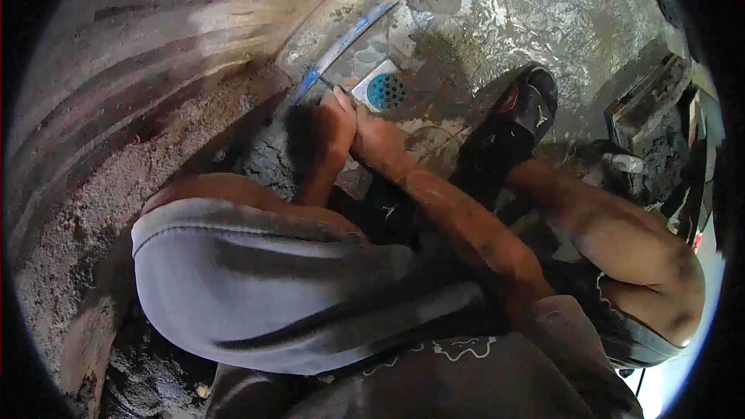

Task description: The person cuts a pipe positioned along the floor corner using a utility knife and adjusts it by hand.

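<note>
- Blue drain grate (386, 91) lies in a pale square frame (362, 92) on the wet floor (535, 23), just to the right of the hands.
- The left hand (337, 118) and the right hand (379, 140) are close together, with their fingers curled; maybe one hand steadies the other at this low place.
- A thin dark piece (327, 81) shows at the far side of the fingertips. I cannot tell what it is, nor which hand is closed on it, if any.
- So this piece is beyond the grip, left of the grate and beside the near end of the blue-marked strip (357, 29), which runs away to the far right along the wall's foot.
- The left knee (209, 264) and the right knee (660, 264) are bent and apart, probably so the arms can reach down to the floor.
- The dark shoe (537, 105) stands to the right, seemingly for balance.
</note>
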`<state>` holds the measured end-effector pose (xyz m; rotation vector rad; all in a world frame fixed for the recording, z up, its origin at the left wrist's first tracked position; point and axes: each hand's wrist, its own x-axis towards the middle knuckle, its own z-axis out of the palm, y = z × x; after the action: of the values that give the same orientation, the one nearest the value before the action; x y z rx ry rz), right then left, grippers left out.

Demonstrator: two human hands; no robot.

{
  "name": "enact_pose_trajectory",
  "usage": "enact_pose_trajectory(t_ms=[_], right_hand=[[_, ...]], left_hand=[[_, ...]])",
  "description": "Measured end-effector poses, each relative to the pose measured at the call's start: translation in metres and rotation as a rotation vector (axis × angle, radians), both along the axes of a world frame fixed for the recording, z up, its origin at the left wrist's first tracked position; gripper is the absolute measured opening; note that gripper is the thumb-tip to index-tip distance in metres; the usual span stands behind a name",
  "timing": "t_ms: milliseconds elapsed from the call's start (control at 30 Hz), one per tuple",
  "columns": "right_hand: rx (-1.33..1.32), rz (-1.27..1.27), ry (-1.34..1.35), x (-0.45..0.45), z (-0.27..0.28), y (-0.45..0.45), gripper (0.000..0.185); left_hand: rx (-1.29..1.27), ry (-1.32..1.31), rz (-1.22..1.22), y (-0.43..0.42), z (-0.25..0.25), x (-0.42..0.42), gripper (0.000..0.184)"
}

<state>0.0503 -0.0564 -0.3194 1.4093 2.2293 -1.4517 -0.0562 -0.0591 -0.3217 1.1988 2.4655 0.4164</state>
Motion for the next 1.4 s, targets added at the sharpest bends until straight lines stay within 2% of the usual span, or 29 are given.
enact_pose_trajectory(t_ms=[100, 400, 500, 600, 667, 800, 900, 1000, 1100, 1133, 1233, 1400], right_hand=[[-0.006, -0.080, 0.132, 0.008, -0.003, -0.006, 0.030], [0.002, -0.007, 0.062, 0.005, 0.010, 0.000, 0.030], [-0.071, 0.060, -0.035, 0.002, 0.011, 0.002, 0.032], [-0.117, 0.023, -0.029, 0.002, 0.008, 0.003, 0.034], [-0.080, 0.001, 0.006, 0.003, 0.005, 0.001, 0.035], [-0.105, 0.016, -0.041, 0.000, 0.016, 0.006, 0.047], [0.153, 0.068, 0.039, -0.002, 0.023, 0.006, 0.061], [0.177, 0.208, 0.070, -0.005, 0.036, 0.006, 0.071], [0.222, 0.215, 0.014, -0.010, 0.038, -0.002, 0.072], [0.245, 0.214, 0.022, -0.007, 0.037, -0.003, 0.072], [0.302, 0.207, 0.052, 0.000, 0.030, 0.002, 0.072], [0.285, 0.234, 0.077, -0.004, 0.009, -0.007, 0.070]], left_hand=[[-0.152, 0.017, 0.065, -0.011, -0.001, 0.007, 0.041], [-0.149, 0.028, 0.070, -0.004, 0.019, 0.008, 0.044], [-0.099, -0.025, 0.070, -0.006, 0.016, 0.005, 0.039], [-0.139, -0.005, 0.025, -0.003, 0.029, 0.004, 0.038], [-0.117, -0.053, 0.050, -0.008, 0.020, 0.002, 0.037], [-0.161, -0.304, 0.089, -0.001, 0.050, -0.006, 0.037], [-0.242, -0.093, 0.004, -0.003, 0.058, -0.020, 0.032], [0.045, -0.214, 0.318, -0.008, 0.043, -0.024, 0.021], [0.322, 0.055, 0.054, -0.005, 0.024, -0.037, 0.021], [0.336, 0.139, -0.068, -0.006, 0.021, -0.041, 0.025], [0.117, 0.103, -0.128, -0.011, 0.022, -0.044, 0.031], [0.092, 0.066, -0.159, -0.012, 0.027, -0.043, 0.035]])
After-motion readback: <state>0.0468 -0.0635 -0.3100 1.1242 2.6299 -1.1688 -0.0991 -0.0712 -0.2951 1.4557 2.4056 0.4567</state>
